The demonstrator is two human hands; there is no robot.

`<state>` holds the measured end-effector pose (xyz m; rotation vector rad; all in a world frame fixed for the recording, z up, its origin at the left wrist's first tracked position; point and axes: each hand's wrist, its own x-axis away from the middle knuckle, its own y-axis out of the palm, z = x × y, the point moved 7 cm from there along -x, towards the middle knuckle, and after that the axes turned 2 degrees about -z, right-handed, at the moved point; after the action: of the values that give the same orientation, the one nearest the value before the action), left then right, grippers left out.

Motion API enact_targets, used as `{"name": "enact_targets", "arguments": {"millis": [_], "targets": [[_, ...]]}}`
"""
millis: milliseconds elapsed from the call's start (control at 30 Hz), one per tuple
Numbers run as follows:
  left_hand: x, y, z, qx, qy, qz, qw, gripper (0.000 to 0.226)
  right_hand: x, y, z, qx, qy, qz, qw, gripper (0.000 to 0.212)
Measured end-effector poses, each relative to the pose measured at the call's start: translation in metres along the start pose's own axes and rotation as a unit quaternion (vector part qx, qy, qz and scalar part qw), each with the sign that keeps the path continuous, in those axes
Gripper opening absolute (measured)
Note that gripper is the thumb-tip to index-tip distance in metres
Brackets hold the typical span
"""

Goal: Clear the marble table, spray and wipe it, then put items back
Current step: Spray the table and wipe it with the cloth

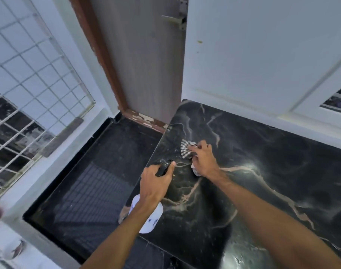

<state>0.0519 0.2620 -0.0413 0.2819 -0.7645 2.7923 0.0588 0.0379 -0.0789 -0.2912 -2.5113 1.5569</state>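
Left hand (pixel 156 179) has its fingers clamped round the black trigger head of the spray bottle (pixel 148 214), held just over the table's (pixel 262 171) left edge. Right hand (pixel 203 160) presses a striped cloth (pixel 187 149) flat on the marble near the far left corner, fingers closed on it. No other items show on the tabletop. Risks: bottle hangs partly past the edge, so a loosened grip drops it to the floor; wiping close to the corner could push the cloth off.
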Motion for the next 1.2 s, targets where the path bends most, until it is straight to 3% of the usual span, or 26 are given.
{"name": "enact_targets", "arguments": {"millis": [33, 167, 333, 467, 567, 633, 667, 767, 800, 833, 933, 967, 1000, 1100, 1133, 1200], "targets": [[-0.004, -0.002, -0.003, -0.010, -0.009, -0.003, 1.000, 0.061, -0.011, 0.001, -0.003, -0.011, -0.019, -0.009, 1.000, 0.053], [-0.015, -0.017, -0.017, -0.024, -0.029, 0.012, 0.999, 0.058, -0.071, -0.010, 0.019, -0.039, 0.142, 0.048, 0.988, 0.049], [-0.012, -0.036, -0.021, -0.013, -0.003, 0.029, 0.999, 0.065, -0.087, 0.024, -0.045, -0.025, -0.017, -0.022, 0.999, 0.052], [-0.010, -0.056, -0.031, 0.009, 0.008, 0.066, 0.998, 0.062, -0.093, 0.027, -0.064, -0.036, 0.041, -0.011, 0.998, 0.054], [0.000, -0.064, -0.034, 0.004, 0.015, 0.084, 0.996, 0.063, -0.032, 0.059, -0.114, -0.026, -0.123, -0.085, 0.988, 0.058], [0.009, -0.066, -0.036, 0.007, 0.014, 0.089, 0.996, 0.063, -0.004, 0.061, -0.112, -0.023, -0.186, -0.120, 0.975, 0.058], [0.012, -0.066, -0.038, 0.016, 0.010, 0.087, 0.996, 0.062, -0.007, 0.054, -0.099, -0.025, -0.162, -0.115, 0.980, 0.058], [0.025, -0.064, -0.044, 0.040, 0.003, 0.086, 0.995, 0.061, -0.010, 0.025, -0.043, -0.037, 0.043, -0.011, 0.998, 0.054], [0.031, -0.062, -0.044, 0.040, 0.002, 0.084, 0.996, 0.062, 0.005, 0.025, -0.042, -0.024, 0.067, 0.005, 0.997, 0.055], [0.038, -0.058, -0.042, 0.038, -0.001, 0.081, 0.996, 0.063, 0.026, 0.028, -0.050, -0.007, 0.038, 0.001, 0.999, 0.057], [0.055, -0.045, -0.039, 0.022, -0.009, 0.067, 0.997, 0.065, 0.098, 0.051, -0.072, 0.000, -0.166, -0.088, 0.982, 0.058], [0.060, -0.040, -0.038, 0.016, -0.013, 0.062, 0.998, 0.064, 0.105, 0.047, -0.063, 0.006, -0.187, -0.104, 0.977, 0.057], [0.068, -0.033, -0.035, 0.012, -0.013, 0.055, 0.998, 0.063, 0.106, 0.034, -0.044, 0.003, -0.150, -0.096, 0.984, 0.055], [0.087, -0.012, -0.029, 0.021, -0.007, 0.039, 0.999, 0.065, 0.111, -0.008, 0.032, -0.041, 0.109, 0.026, 0.993, 0.052], [0.096, -0.003, -0.024, 0.023, -0.005, 0.032, 0.999, 0.066, 0.128, -0.014, 0.037, -0.019, 0.117, 0.034, 0.992, 0.053], [0.110, 0.016, -0.019, 0.019, 0.001, 0.031, 0.999, 0.066, 0.172, -0.003, 0.020, 0.015, -0.005, -0.031, 0.999, 0.055]]}}
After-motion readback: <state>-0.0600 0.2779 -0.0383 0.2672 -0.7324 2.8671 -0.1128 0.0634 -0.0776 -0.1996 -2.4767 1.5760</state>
